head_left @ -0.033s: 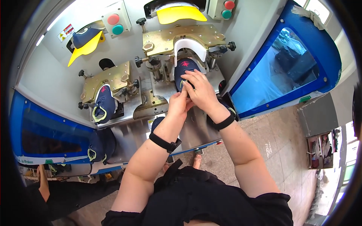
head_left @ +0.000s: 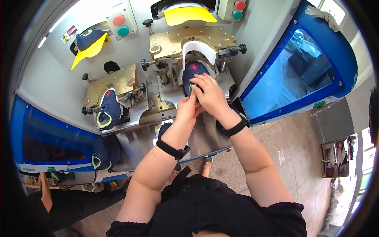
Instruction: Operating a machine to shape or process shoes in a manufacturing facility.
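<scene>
A navy shoe upper (head_left: 192,70) with a red mark on its toe sits toe-first in the right-hand machine station, under a brass-coloured plate (head_left: 170,42) and a white curved pad (head_left: 199,46). My left hand (head_left: 187,108) grips the near end of this upper, fingers pinched together. From the right, my right hand (head_left: 211,94) lies over its top, fingers curved across the opening and thumb close to my left fingertips. Both hands hide much of its near end. A second navy upper (head_left: 107,108) with a pale green collar edge rests in the left-hand station, beneath another brass-coloured plate (head_left: 111,81).
Red and green push buttons (head_left: 121,25) are on the back wall. Yellow flaps (head_left: 189,15) hang above the stations. Blue-framed windowed panels (head_left: 290,75) flank both sides. More navy shoe parts (head_left: 106,153) lie at the front left ledge. Another person's arm (head_left: 45,193) shows lower left.
</scene>
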{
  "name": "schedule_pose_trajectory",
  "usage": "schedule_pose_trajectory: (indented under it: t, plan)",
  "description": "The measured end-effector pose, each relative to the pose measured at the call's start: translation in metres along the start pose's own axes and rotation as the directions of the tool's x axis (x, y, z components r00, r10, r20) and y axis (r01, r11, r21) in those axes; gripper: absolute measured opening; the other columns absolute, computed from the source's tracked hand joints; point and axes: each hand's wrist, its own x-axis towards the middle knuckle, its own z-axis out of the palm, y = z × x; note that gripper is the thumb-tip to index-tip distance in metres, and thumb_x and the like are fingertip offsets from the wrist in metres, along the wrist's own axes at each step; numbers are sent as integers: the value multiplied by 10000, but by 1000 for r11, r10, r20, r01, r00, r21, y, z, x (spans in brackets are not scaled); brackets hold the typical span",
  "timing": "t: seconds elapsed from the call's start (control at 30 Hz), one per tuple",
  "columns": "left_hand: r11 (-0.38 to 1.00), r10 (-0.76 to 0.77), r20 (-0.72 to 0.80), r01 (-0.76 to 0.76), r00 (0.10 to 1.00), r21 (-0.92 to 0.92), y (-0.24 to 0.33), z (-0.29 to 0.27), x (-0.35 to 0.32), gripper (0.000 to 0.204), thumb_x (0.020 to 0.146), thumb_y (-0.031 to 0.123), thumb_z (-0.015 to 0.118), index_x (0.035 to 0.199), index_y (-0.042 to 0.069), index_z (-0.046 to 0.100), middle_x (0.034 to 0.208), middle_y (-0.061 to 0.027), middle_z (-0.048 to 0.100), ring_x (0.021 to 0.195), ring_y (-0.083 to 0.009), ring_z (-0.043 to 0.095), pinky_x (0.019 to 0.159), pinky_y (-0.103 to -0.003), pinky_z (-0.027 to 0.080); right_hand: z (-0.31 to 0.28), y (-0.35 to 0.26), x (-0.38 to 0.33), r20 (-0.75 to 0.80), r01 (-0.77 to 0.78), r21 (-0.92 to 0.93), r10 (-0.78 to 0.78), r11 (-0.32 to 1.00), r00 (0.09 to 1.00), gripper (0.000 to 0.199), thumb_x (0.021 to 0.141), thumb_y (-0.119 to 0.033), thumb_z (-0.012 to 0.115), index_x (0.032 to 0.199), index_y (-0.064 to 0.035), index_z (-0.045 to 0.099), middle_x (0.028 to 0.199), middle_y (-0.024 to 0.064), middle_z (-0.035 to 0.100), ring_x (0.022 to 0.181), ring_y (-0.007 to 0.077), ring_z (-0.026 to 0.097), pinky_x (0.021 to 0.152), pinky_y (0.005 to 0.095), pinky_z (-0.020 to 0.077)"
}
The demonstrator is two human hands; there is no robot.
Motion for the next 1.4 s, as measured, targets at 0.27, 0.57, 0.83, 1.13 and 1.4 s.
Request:
schedule_pose_trajectory:
  t: [0.27,0.57,0.83,1.13,1.4]
  plan:
    - [998,34,-24,-35,999,-51,2,5,-2,427,947,425,658,1012,17,551,852,-92,665,686,-190,681,596,-317,587,-2,0,3,-11,11,6,-11,1000,1000,275,943,-269,586,1137,-91,666,1254,136,637,1244,397,516,1060,474,414]
    - [999,6,-27,-5,1000,40,4,4,-2,445,961,423,635,1034,-8,552,870,-121,678,740,-223,711,641,-311,607,-3,9,21,127,-46,-113,60,993,990,416,955,-387,552,1218,-83,655,1359,141,586,1332,367,471,1084,472,396]
    - [993,7,-56,0,998,117,6,5,-5,476,981,452,589,1062,-16,554,844,-116,671,744,-232,714,648,-292,596,3,16,18,132,-102,-85,112,991,985,414,966,-377,530,1215,-70,652,1351,139,595,1309,345,504,1062,440,437]
    - [984,-2,-80,16,997,176,2,5,-7,497,999,465,545,1082,-25,553,851,-128,684,736,-223,724,595,-275,592,0,15,18,152,-82,-118,100,990,983,405,962,-371,535,1217,-78,650,1363,129,587,1314,332,502,1056,440,446]
    - [977,-5,7,4,1000,213,7,1,-22,596,974,526,555,1203,-21,502,995,-159,682,848,-250,723,657,-317,591,1,17,16,133,-55,-99,68,994,989,414,952,-363,551,1237,-79,645,1360,132,588,1309,334,505,1069,430,435]
